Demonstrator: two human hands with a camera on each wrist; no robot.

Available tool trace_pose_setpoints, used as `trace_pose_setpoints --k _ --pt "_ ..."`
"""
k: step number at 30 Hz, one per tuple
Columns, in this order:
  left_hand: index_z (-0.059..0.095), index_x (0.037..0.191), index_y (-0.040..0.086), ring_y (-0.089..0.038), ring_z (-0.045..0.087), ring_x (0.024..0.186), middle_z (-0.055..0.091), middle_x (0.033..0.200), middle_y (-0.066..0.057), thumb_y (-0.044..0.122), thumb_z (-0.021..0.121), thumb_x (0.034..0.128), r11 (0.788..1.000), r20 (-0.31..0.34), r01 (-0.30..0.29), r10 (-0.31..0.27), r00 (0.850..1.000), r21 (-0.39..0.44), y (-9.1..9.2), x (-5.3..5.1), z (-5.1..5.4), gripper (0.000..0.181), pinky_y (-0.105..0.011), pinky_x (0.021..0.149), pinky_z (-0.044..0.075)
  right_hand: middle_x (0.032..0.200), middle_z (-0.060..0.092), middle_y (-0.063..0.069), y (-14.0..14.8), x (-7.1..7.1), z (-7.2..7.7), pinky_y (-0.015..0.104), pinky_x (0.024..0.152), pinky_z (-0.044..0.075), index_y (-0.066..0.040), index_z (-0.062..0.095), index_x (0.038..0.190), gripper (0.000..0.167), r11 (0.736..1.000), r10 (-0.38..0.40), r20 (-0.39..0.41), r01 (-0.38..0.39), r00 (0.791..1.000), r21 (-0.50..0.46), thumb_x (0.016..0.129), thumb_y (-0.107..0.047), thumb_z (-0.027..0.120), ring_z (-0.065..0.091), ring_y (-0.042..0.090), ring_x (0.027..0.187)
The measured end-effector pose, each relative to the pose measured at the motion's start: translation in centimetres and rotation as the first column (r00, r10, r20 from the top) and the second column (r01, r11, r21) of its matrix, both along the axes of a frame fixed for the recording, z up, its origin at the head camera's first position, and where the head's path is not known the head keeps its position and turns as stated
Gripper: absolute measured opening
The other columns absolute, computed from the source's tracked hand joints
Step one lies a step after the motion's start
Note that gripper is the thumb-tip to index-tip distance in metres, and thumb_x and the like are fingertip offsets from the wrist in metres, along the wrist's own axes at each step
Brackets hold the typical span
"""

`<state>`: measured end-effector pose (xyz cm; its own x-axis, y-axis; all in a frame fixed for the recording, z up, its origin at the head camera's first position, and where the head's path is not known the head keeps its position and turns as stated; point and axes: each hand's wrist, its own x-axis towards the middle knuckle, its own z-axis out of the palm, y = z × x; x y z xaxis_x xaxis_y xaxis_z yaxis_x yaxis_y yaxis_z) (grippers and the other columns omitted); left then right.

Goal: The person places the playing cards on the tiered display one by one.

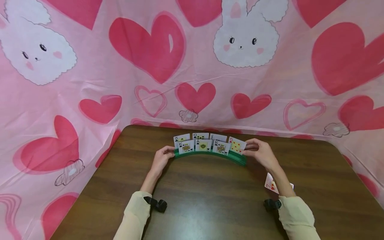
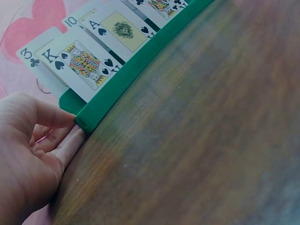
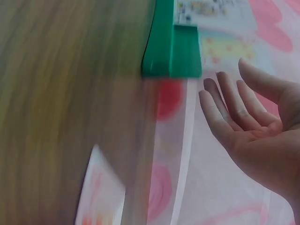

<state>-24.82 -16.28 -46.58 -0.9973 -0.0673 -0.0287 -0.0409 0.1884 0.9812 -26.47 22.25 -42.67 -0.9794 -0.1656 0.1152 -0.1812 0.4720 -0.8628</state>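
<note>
A curved green card holder point(image 1: 195, 153) stands on the table with playing cards upright in two rows. The front row shows a king of spades point(image 2: 84, 64), an ace of spades point(image 2: 123, 29) and another black king point(image 1: 221, 147). Behind them are a three of clubs point(image 1: 177, 138), a ten point(image 1: 200, 136), a partly hidden card point(image 1: 219, 137) and, rightmost, a five of diamonds point(image 1: 237, 144). My left hand point(image 1: 162, 160) pinches the holder's left end. Beside the right end, my right hand point(image 3: 253, 112) has its fingers apart and loosely bent, holding nothing.
A red seven point(image 1: 271, 184) lies on the wooden table point(image 1: 204, 193), partly hidden under the right forearm. A pink cloth with hearts and rabbits point(image 1: 204, 60) hangs behind the table's back edge.
</note>
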Motion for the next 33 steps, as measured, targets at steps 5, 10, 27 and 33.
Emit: trace_pose_setpoints --k 5,10,27,33 --pt "0.062 0.104 0.003 -0.02 0.052 0.094 0.059 0.108 -0.013 0.004 0.055 0.0836 1.0 0.007 -0.011 0.011 1.0 0.011 -0.7 -0.9 -1.3 0.021 -0.03 0.079 0.038 0.1 0.063 0.017 2.8 0.9 0.1 0.021 0.068 0.047 0.0 0.056 0.106 0.037 0.997 0.068 0.003 -0.068 0.998 0.038 0.076 -0.019 0.069 0.062 0.019 0.085" --pt "0.063 0.102 0.007 -0.019 0.051 0.094 0.059 0.107 -0.009 0.007 0.056 0.0835 1.0 0.006 -0.023 0.023 1.0 0.001 -1.0 -1.4 -2.4 0.02 -0.032 0.081 0.038 0.102 0.061 0.02 5.1 1.9 -0.4 0.022 0.068 0.047 0.002 0.053 0.109 0.04 0.992 0.074 0.069 -0.081 0.995 0.102 0.078 -0.019 0.066 0.062 0.02 0.086" --pt "0.063 0.101 0.007 -0.019 0.052 0.094 0.059 0.106 -0.009 0.008 0.056 0.0829 1.0 -0.005 -0.021 0.021 1.0 -0.013 -0.6 -1.3 -2.5 0.019 -0.034 0.083 0.038 0.097 0.061 0.012 10.1 5.0 -1.9 0.024 0.068 0.045 0.003 0.055 0.107 0.052 0.925 0.093 0.111 -0.128 0.989 0.358 0.068 -0.024 0.075 0.057 0.023 0.084" --pt "0.062 0.101 0.007 -0.021 0.052 0.094 0.059 0.107 -0.009 0.008 0.055 0.0837 1.0 0.005 -0.009 0.009 1.0 -0.002 -0.7 -1.3 -2.5 0.019 -0.035 0.084 0.038 0.092 0.052 0.008 9.9 6.2 -2.5 0.029 0.068 0.041 0.001 0.054 0.102 0.058 0.856 0.132 0.075 -0.152 0.988 0.494 0.058 -0.025 0.081 0.049 0.019 0.082"
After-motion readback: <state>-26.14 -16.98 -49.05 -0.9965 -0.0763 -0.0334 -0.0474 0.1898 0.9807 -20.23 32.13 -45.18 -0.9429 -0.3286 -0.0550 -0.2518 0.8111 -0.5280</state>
